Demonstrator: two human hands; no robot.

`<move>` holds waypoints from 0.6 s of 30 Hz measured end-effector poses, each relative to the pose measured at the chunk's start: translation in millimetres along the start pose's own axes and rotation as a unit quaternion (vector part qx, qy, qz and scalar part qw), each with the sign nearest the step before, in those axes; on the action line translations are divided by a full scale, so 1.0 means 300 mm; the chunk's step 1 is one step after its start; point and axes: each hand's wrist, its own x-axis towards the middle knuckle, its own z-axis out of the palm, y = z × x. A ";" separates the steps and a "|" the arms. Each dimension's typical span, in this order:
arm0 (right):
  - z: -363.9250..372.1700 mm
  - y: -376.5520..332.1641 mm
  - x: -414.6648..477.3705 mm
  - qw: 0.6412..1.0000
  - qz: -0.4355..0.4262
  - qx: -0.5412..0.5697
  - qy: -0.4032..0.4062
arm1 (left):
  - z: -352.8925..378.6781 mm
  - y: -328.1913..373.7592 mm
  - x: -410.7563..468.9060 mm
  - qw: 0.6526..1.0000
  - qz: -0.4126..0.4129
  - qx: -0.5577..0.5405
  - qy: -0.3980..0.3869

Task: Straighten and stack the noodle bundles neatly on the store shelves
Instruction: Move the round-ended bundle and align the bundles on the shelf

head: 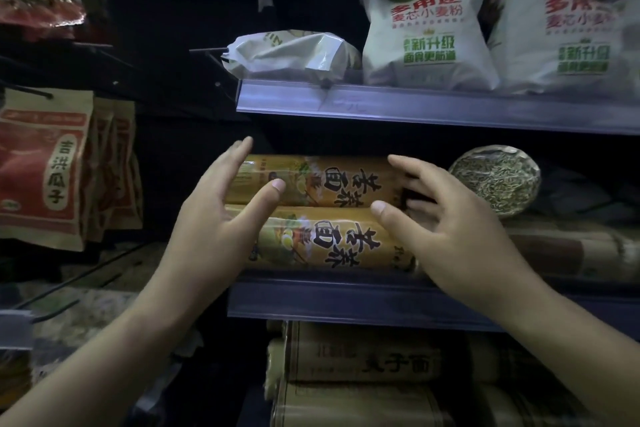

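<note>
Two orange noodle bundles lie lengthwise on the middle shelf (346, 302), the upper bundle (322, 180) resting on the lower bundle (318, 243). My left hand (214, 218) is at their left ends, fingers spread, thumb over the seam between them. At the right ends is my right hand (446, 229), also spread, thumb touching the lower bundle and fingers reaching behind. Neither hand has closed around a bundle. A round end of another noodle bundle (495, 180) faces me at the right.
White flour bags (426, 31) and a crumpled bag (291, 52) sit on the upper shelf (415, 107). Red-and-brown seed packets (45, 166) hang at the left. Brown noodle bundles (363, 360) fill the shelf below. More bundles (571, 250) lie right of my right hand.
</note>
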 end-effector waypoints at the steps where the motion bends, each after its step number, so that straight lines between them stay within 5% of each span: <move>1: -0.026 0.000 -0.027 1.000 -0.001 0.028 -0.006 | 0.010 0.024 -0.020 1.000 0.011 -0.014 -0.003; 10: -0.317 0.088 -0.192 0.993 0.010 0.093 0.071 | 0.243 0.209 -0.100 0.986 0.058 -0.104 -0.114; 18: -0.493 0.254 -0.194 0.989 0.078 0.073 0.103 | 0.509 0.320 -0.050 0.984 0.097 -0.090 -0.116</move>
